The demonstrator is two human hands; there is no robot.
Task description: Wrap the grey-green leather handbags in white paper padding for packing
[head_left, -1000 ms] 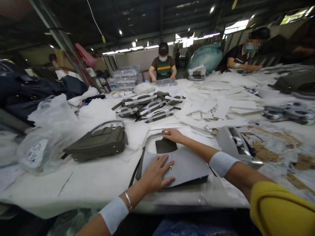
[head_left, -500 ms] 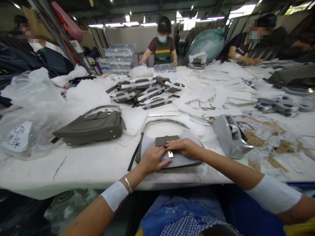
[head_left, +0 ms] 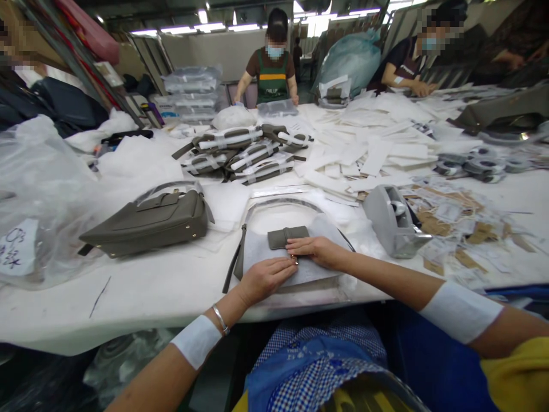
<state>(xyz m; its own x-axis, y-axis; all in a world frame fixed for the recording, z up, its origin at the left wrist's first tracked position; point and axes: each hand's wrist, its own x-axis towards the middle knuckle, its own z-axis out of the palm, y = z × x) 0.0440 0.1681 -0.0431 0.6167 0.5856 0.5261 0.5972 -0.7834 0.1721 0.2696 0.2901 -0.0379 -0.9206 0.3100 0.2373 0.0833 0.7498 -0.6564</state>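
A grey-green handbag (head_left: 241,263) lies on the table in front of me, its front covered by a whitish sheet (head_left: 257,247) and its strap looped away from me. The dark flap (head_left: 288,236) shows above the sheet. My left hand (head_left: 268,278) lies on the sheet with its fingers extended together, their tips at a small shiny clasp (head_left: 294,260). From the right, my right hand (head_left: 318,250) reaches over the flap's lower edge, fingers stretched out flat beside the clasp. The fingertips of both hands nearly meet and partly cover the clasp.
Another grey-green handbag (head_left: 150,224) stands left, near a plastic bag (head_left: 47,189). A grey tape dispenser (head_left: 392,220) and paper tags (head_left: 463,220) are on the right. Wrapped straps (head_left: 240,151) and white sheets (head_left: 377,154) lie farther back. Two people work across the table.
The view has shifted slightly. My left hand has flattened, with its thumb drawn in, and its fingers now cover more of the clasp. My right hand has slid slightly down off the flap.
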